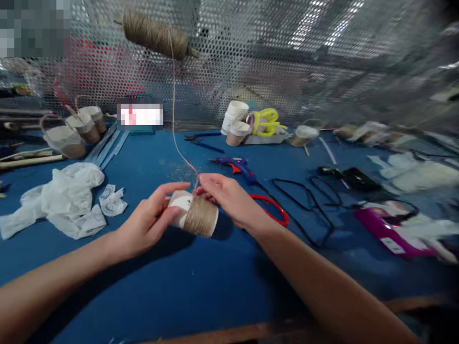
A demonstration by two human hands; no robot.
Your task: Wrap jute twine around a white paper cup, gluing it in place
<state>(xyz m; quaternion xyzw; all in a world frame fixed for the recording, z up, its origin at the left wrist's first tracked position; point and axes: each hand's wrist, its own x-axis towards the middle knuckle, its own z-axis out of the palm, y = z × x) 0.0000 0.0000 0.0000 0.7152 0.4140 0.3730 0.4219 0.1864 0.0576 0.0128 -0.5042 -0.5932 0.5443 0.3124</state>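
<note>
My left hand [150, 215] grips the white end of a paper cup [180, 204] lying on its side above the table. Brown twine [201, 216] covers the other part of the cup in tight turns. Fingers of my right hand [229, 198] pinch the strand of twine [174, 114] right above the cup. That strand runs up to a large spool of twine [154, 36] mounted on the mesh at the back. Just beyond my right hand lies a blue glue gun [236, 166] with a red trigger.
Lace [71, 196] lies bunched at the left, near several twine-wrapped cups with handles [66, 141]. Pliers [204, 141], stacked white cups [234, 114] and yellow tubing [267, 122] stand at the back. A black cable [304, 205], a red ring [272, 208] and a purple box [390, 234] occupy the right.
</note>
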